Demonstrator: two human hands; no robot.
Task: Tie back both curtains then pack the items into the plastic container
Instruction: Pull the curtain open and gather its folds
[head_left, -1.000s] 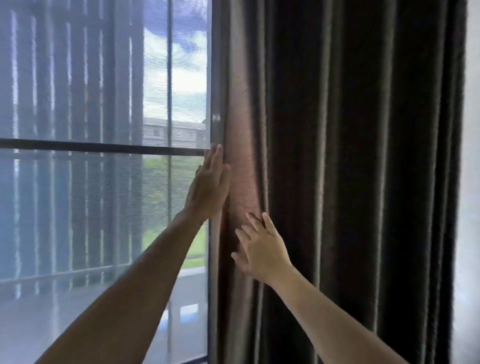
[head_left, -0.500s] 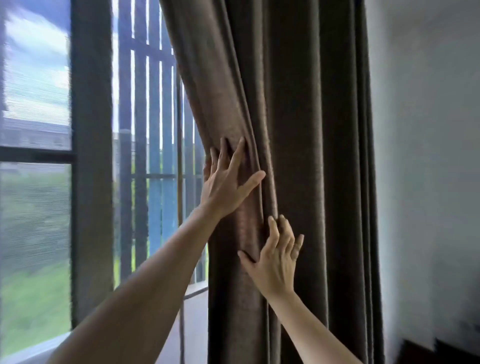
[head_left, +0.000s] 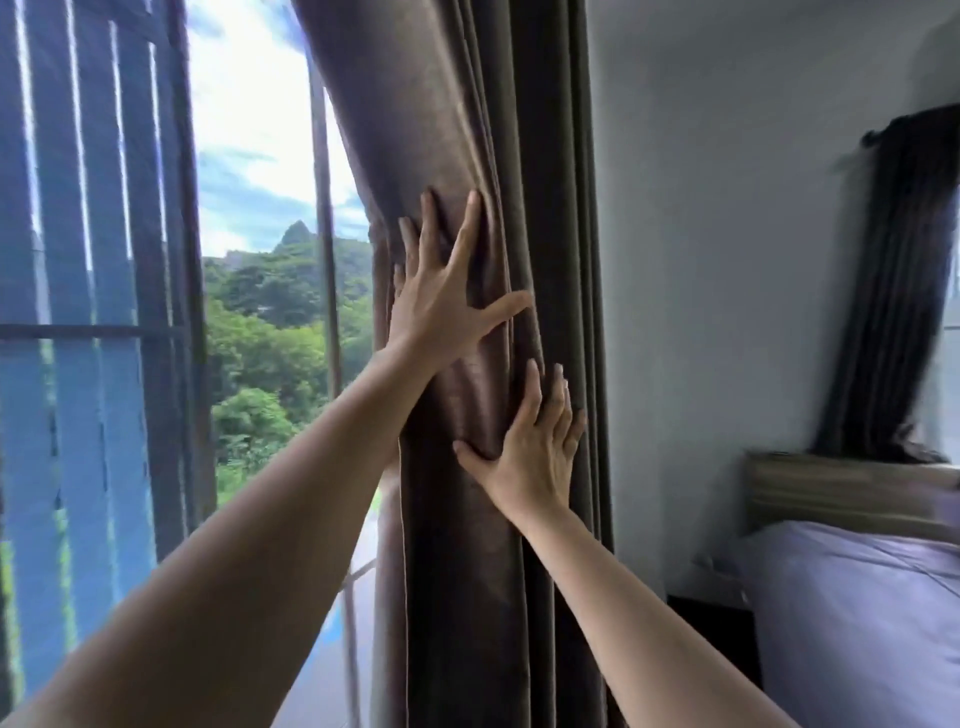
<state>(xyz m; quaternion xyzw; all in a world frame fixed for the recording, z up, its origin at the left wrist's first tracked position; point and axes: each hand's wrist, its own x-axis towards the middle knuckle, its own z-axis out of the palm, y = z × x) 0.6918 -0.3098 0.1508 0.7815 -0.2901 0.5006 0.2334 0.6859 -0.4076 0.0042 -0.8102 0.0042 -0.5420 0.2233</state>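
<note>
The right hand (head_left: 530, 457) is laid flat on the brown curtain (head_left: 467, 613) with straight fingers, and nothing is grasped. Just above it, the left hand (head_left: 441, 312) is pressed against the same gathered folds, fingers spread wide. Left of the curtain a window (head_left: 260, 156) is seen. Right of it, farther back, a bed (head_left: 857, 597) and a second dark curtain (head_left: 904, 286) are seen.

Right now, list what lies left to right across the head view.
Blue vertical slats → green wooded hillside → gathered brown fabric curtain → plain white wall → second dark curtain at far right.
</note>
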